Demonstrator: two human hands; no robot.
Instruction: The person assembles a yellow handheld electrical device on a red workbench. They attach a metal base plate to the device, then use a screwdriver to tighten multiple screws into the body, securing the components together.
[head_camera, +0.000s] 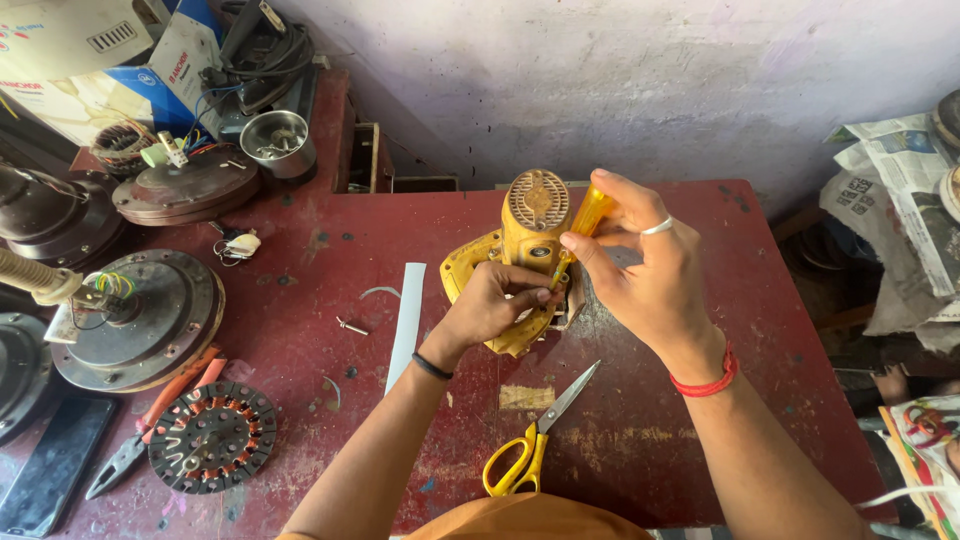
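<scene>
- One yellow appliance housing with a vented oval grille lies mid-table on the red table, scuffed and dirty.
- One yellow-handled screwdriver: the right hand is closed around it, tip down at the housing.
- The left hand is clamped on the housing's lower edge.
- One pair of yellow-handled scissors lies nearer (blades slightly parted).
- One steel bowl, far left, holds small parts I cannot make out.
- One wound stator, one pair of red-handled pliers.

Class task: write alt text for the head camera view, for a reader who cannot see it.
The right hand works a yellow-handled screwdriver into a yellow power tool that the left hand steadies on a red table. Yellow-handled scissors lie nearby.
</scene>
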